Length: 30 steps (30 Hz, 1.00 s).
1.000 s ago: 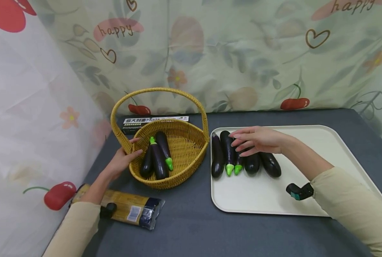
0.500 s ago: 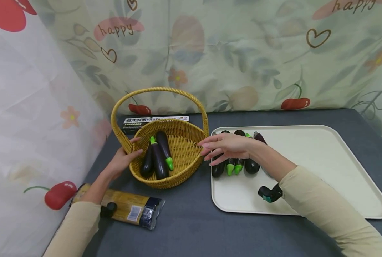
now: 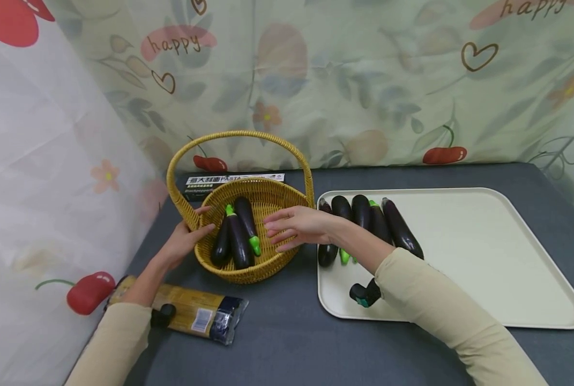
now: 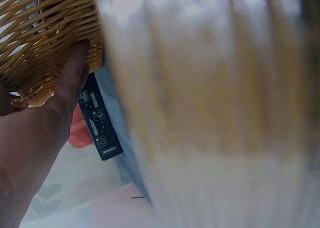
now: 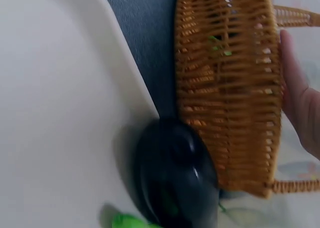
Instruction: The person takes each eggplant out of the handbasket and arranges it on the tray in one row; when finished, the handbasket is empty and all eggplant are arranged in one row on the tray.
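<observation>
The right hand [image 3: 300, 227] has moved leftward from over the tray [image 3: 479, 257] to the basket [image 3: 250, 275], fingers loosely extended and holding nothing, just right of the nearest eggplant [image 3: 245, 214], which lies roughly far-to-near inside, while the left hand [image 3: 180, 245] grips the left rim.

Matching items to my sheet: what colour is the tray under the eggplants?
The tray is plain off-white; the head view shows it best.

The right forearm [image 3: 356, 238] hides parts of eggplants [image 3: 361, 208] on the tray [image 3: 484, 257], its sleeve [image 3: 441, 300] cut off below.
</observation>
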### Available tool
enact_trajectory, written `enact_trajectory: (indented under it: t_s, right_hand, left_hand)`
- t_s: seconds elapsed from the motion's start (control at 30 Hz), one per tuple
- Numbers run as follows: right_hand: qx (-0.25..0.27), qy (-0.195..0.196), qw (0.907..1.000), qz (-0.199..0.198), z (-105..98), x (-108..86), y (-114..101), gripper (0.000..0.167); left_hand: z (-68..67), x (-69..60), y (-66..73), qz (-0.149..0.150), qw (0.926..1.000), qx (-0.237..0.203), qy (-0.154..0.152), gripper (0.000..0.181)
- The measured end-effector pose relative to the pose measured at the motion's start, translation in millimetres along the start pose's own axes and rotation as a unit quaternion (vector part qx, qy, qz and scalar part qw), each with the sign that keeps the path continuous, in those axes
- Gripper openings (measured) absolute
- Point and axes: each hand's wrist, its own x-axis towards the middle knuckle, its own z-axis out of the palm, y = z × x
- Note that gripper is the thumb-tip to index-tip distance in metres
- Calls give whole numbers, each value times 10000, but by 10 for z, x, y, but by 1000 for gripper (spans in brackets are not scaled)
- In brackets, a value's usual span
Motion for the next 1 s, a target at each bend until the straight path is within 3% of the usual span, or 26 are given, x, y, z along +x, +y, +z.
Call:
enact_trajectory:
  t_s: [0.2, 0.43, 0.6, 1.0]
  right_hand:
    - [178, 355, 9992, 51, 83, 172, -8, 43]
    - [-132, 758, 9966, 296, 155, 322, -31, 39]
    - [-408, 829, 9946, 468, 225, 429, 1, 42]
    - [-500, 1098, 9882, 944, 376, 616, 46, 48]
  left_hand:
    - [-3, 1, 11, -23, 10000, 14, 13, 62]
    - [-1, -14, 20, 1, 10000, 75, 34, 62]
    - [3, -13, 22, 10, 10000, 34, 31, 61]
    - [11, -8, 6, 26, 10000, 48, 34, 62]
